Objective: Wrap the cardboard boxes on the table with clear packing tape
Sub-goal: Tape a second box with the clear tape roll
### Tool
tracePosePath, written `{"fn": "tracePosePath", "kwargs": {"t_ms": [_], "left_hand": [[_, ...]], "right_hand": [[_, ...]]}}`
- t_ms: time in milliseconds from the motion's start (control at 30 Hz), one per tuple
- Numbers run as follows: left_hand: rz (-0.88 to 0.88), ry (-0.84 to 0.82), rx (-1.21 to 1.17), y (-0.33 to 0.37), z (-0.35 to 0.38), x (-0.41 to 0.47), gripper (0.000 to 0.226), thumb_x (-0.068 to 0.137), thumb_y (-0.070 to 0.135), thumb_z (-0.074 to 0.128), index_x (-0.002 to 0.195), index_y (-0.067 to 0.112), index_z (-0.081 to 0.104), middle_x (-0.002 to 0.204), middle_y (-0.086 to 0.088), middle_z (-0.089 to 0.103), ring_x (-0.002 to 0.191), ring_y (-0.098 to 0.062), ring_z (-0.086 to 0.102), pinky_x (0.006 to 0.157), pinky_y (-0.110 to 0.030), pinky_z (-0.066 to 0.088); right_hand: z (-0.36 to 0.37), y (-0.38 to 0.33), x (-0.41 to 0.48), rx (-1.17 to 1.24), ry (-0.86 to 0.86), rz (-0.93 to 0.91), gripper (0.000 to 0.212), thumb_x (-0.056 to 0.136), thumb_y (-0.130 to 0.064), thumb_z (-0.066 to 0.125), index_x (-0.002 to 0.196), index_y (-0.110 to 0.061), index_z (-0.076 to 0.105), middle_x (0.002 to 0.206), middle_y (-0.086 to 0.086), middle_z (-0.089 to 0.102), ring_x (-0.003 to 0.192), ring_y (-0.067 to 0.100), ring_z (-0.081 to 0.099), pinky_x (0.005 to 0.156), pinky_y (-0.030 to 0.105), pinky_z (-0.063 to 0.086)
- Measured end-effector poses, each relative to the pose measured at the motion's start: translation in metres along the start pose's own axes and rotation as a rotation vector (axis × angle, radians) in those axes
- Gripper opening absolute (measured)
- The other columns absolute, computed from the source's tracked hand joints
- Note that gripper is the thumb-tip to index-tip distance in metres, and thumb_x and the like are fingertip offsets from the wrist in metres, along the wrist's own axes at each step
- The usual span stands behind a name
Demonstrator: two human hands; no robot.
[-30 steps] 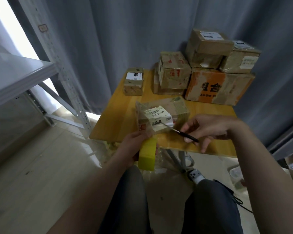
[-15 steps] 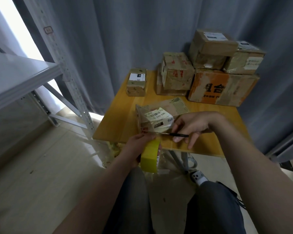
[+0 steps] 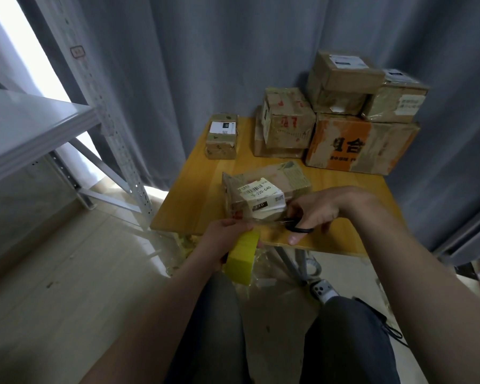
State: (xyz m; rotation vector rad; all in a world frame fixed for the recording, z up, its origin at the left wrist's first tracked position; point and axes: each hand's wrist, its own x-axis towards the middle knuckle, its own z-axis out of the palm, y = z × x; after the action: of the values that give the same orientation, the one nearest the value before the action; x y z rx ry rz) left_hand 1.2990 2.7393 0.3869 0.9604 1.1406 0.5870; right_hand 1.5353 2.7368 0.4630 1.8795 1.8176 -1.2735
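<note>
A flat cardboard box (image 3: 263, 189) with a white barcode label lies near the front edge of the wooden table (image 3: 194, 189). My left hand (image 3: 222, 239) holds a yellowish tape roll (image 3: 241, 259) just below the table's front edge. A clear strip of tape runs from the roll up to the box. My right hand (image 3: 316, 212) grips black-handled scissors (image 3: 297, 227) at the box's near right corner, with the blades against the tape strip.
Several taped cardboard boxes are stacked at the table's back right, the largest with orange print (image 3: 355, 145). A small box (image 3: 222, 135) stands at the back left. A metal shelf rack (image 3: 67, 126) stands to the left. Grey curtains hang behind. My knees are below the table.
My right hand has brought the scissors left and down to the tape strip between roll and box. My left hand with the roll has stayed at the table's edge.
</note>
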Motion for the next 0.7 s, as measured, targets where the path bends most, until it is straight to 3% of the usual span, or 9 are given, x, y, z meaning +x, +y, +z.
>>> {"fn": "tracePosePath", "kwargs": {"t_ms": [67, 200, 300, 400, 467, 533, 633, 700], "left_hand": [[-0.007, 0.007, 0.002, 0.000, -0.001, 0.000, 0.020, 0.096, 0.016, 0.071, 0.113, 0.004, 0.071, 0.081, -0.015, 0.078, 0.065, -0.022, 0.076, 0.055, -0.030, 0.059], [0.002, 0.001, -0.002, -0.001, -0.001, 0.000, 0.018, 0.096, 0.015, 0.071, 0.111, 0.005, 0.070, 0.082, -0.015, 0.078, 0.066, -0.022, 0.076, 0.056, -0.030, 0.060], [0.004, 0.009, -0.014, -0.001, -0.001, 0.001, 0.020, 0.094, 0.014, 0.072, 0.112, 0.005, 0.070, 0.082, -0.015, 0.078, 0.068, -0.023, 0.076, 0.059, -0.032, 0.061], [0.005, 0.010, 0.011, -0.002, 0.000, 0.004, 0.025, 0.094, 0.018, 0.073, 0.116, 0.005, 0.070, 0.090, -0.016, 0.079, 0.078, -0.027, 0.077, 0.072, -0.038, 0.061], [0.009, 0.019, 0.014, -0.002, 0.000, 0.004, 0.024, 0.095, 0.019, 0.072, 0.114, 0.006, 0.072, 0.091, -0.015, 0.079, 0.078, -0.027, 0.077, 0.073, -0.038, 0.061], [0.018, 0.025, 0.012, -0.003, -0.001, 0.005, 0.021, 0.094, 0.019, 0.073, 0.112, 0.007, 0.072, 0.089, -0.013, 0.079, 0.078, -0.026, 0.077, 0.075, -0.039, 0.061], [0.024, 0.022, 0.024, -0.002, -0.002, 0.003, 0.020, 0.095, 0.017, 0.072, 0.111, 0.006, 0.072, 0.087, -0.013, 0.079, 0.078, -0.026, 0.077, 0.080, -0.041, 0.062], [0.013, 0.024, 0.026, -0.001, -0.002, 0.002, 0.018, 0.095, 0.017, 0.071, 0.110, 0.007, 0.071, 0.088, -0.015, 0.079, 0.078, -0.027, 0.076, 0.082, -0.042, 0.061]], "right_hand": [[0.003, 0.014, -0.001, -0.003, 0.006, 0.054, 0.059, 0.077, -0.045, 0.087, 0.124, -0.026, 0.057, 0.118, -0.004, 0.059, 0.107, 0.016, 0.058, 0.090, 0.037, 0.059], [0.013, 0.052, -0.002, -0.054, 0.128, 0.158, 0.072, 0.075, -0.048, 0.089, 0.131, -0.024, 0.050, 0.120, 0.002, 0.058, 0.103, 0.020, 0.061, 0.081, 0.033, 0.059], [0.022, 0.079, 0.002, -0.167, 0.314, 0.271, 0.070, 0.080, -0.046, 0.085, 0.132, -0.023, 0.045, 0.130, 0.003, 0.048, 0.113, 0.026, 0.051, 0.088, 0.038, 0.052], [0.024, 0.090, 0.005, -0.243, 0.394, 0.314, 0.064, 0.094, -0.039, 0.071, 0.147, -0.020, 0.043, 0.144, 0.008, 0.040, 0.126, 0.033, 0.044, 0.094, 0.038, 0.046], [0.020, 0.090, 0.007, -0.210, 0.390, 0.313, 0.059, 0.096, -0.035, 0.069, 0.148, -0.020, 0.048, 0.137, 0.008, 0.050, 0.118, 0.030, 0.052, 0.084, 0.033, 0.049], [0.013, 0.086, 0.008, -0.146, 0.454, 0.314, 0.040, 0.097, -0.036, 0.069, 0.130, -0.014, 0.064, 0.113, 0.006, 0.063, 0.096, 0.024, 0.060, 0.069, 0.032, 0.049], [0.009, 0.065, 0.010, -0.055, 0.788, 0.307, 0.028, 0.102, -0.038, 0.059, 0.100, -0.013, 0.073, 0.086, 0.005, 0.068, 0.077, 0.024, 0.064, 0.067, 0.037, 0.055], [0.013, 0.031, 0.008, 0.085, 1.046, 0.048, 0.034, 0.104, -0.048, 0.052, 0.103, -0.022, 0.074, 0.096, -0.004, 0.071, 0.088, 0.018, 0.066, 0.076, 0.036, 0.054]]}}
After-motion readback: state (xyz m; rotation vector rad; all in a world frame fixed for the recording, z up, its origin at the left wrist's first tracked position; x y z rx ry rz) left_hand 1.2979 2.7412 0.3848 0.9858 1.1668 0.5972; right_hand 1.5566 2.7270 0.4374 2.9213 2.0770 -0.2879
